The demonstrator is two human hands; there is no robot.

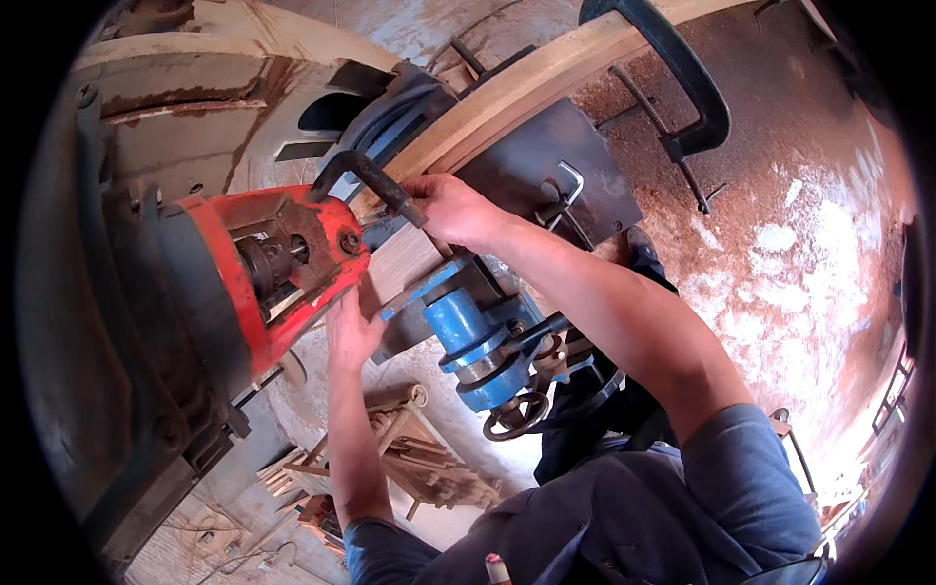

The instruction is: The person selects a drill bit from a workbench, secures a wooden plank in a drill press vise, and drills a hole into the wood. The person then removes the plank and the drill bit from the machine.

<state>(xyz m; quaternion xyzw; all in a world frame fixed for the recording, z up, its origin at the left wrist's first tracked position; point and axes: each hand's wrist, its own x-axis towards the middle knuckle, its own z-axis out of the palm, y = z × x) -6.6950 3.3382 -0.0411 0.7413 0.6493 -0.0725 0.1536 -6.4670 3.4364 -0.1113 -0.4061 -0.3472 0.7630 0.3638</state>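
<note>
A pale wooden block (407, 261) lies between my hands, under a red machine head (292, 263) with a chuck inside its opening. My left hand (353, 327) is at the block's near left side, thumb apart and fingertips hidden behind the red casing. On the far side, my right hand (450, 207) has curled fingers beside the end of a bent black bar (370, 180); what they close on is hidden. A blue vise-like clamp (458, 327) with a round handwheel (517, 416) stands just on the near side of the block.
A long wooden beam (536, 83) runs off to the upper right, with a black G-clamp (707, 132) on it. A dark metal plate (546, 161) with a bent rod (570, 185) lies to its near side. Wooden pieces (429, 468) stand low, left of my body. Sawdust covers the floor (770, 283).
</note>
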